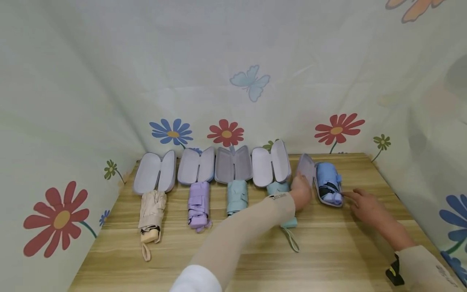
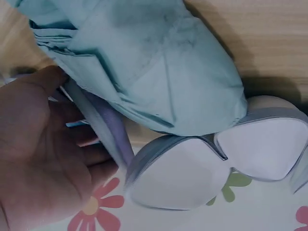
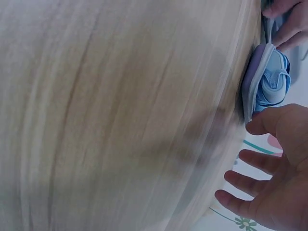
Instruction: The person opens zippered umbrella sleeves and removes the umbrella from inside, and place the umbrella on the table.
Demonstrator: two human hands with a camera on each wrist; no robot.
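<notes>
A blue folded umbrella [image 1: 328,178] lies in the right half of an open hard case [image 1: 307,164] at the right end of a row. My left hand [image 1: 302,191] is at the case's left half, and its thumb and fingers hold the rim in the left wrist view. My right hand [image 1: 368,209] is on the other side, its index fingertip at the case's right edge and its other fingers loosely spread in the right wrist view. Beneath my left forearm lies a teal umbrella [image 2: 159,62], partly hidden in the head view.
Several open cases with pale linings [image 1: 147,172] line the table's back edge. In front of them lie a beige umbrella [image 1: 152,209], a purple umbrella [image 1: 198,202] and another teal umbrella [image 1: 237,196]. A flowered curtain [image 1: 204,52] surrounds the wooden table [image 1: 328,259].
</notes>
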